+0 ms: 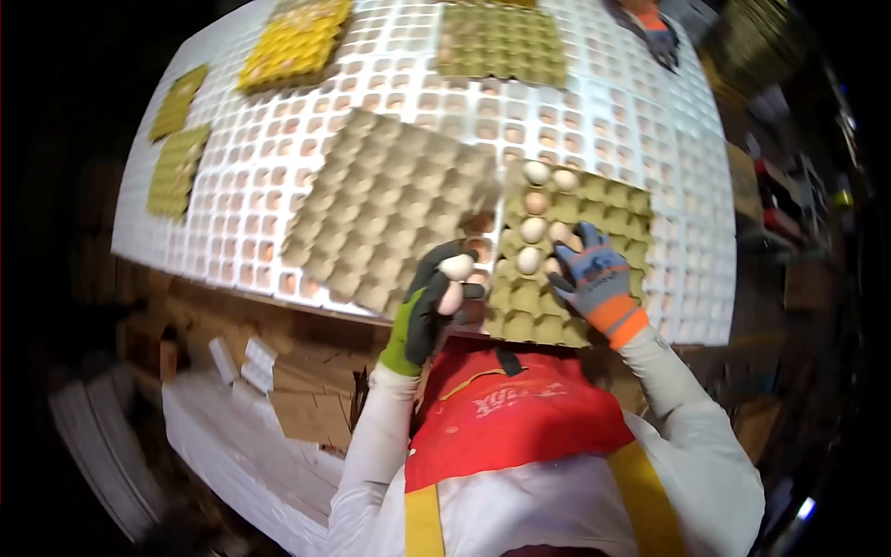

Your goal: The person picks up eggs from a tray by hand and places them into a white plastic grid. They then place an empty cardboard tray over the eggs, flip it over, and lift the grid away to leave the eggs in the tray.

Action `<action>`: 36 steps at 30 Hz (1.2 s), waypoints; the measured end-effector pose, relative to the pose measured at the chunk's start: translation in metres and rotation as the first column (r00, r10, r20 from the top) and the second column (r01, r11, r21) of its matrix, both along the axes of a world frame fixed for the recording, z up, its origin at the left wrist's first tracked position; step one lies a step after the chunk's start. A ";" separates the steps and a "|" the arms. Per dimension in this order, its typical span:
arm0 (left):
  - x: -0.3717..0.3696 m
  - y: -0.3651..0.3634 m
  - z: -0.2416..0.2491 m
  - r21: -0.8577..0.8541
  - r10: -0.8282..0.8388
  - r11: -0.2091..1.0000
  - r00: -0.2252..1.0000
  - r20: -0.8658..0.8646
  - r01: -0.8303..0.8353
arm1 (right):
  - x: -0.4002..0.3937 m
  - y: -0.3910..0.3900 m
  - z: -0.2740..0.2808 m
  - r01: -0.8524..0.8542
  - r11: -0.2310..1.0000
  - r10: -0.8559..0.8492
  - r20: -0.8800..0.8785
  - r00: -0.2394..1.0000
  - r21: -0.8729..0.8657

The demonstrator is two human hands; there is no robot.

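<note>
My left hand (436, 302), in a black and green glove, is closed around a couple of eggs (455, 267) beside the left edge of a green egg tray (613, 209). My right hand (592, 269), in a grey-blue glove with an orange cuff, reaches over that tray with its fingers on eggs in it. White and brownish eggs (534, 229) stand in the tray's left columns. An empty grey-brown tray (380, 204) lies tilted to the left of my left hand.
A broad white surface with rows of egg-filled pockets (241, 186) spreads ahead. Further trays lie on it: yellow (295, 42), green (501, 42) and two small-looking ones at left (178, 172). Another person's gloved hand (661, 42) is at the far right.
</note>
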State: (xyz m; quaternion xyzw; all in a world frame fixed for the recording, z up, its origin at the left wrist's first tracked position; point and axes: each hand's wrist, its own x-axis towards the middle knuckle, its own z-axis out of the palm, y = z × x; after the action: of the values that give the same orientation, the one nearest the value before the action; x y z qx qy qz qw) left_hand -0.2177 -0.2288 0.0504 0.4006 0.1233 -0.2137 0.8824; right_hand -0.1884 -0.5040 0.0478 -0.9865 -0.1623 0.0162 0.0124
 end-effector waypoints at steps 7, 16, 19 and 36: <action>0.044 -0.038 -0.037 0.577 -0.357 0.815 0.827 0.435 0.049 | 0.002 -0.004 0.012 0.002 0.990 -0.023 -0.147 0.989 -0.144; 0.054 -0.089 -0.022 0.862 -0.868 -0.072 0.457 0.194 -0.503 | -0.024 -0.037 -0.021 0.205 0.898 -0.203 -0.047 0.978 0.389; 0.055 -0.101 -0.022 0.832 -0.870 -0.119 0.461 0.176 -0.542 | -0.002 0.004 -0.013 0.069 0.991 -0.090 -0.182 0.979 -0.118; 0.092 -0.176 0.042 0.676 -0.065 0.737 0.996 0.054 0.011 | 0.109 -0.275 -0.059 0.560 -0.399 0.428 -0.393 0.814 0.726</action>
State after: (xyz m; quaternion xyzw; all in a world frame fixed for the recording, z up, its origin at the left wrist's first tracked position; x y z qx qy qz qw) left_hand -0.1256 -0.4051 0.0921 0.7032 0.1512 -0.1575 0.6766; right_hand -0.0792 -0.7794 -0.0108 -0.4516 -0.0138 0.1639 0.8770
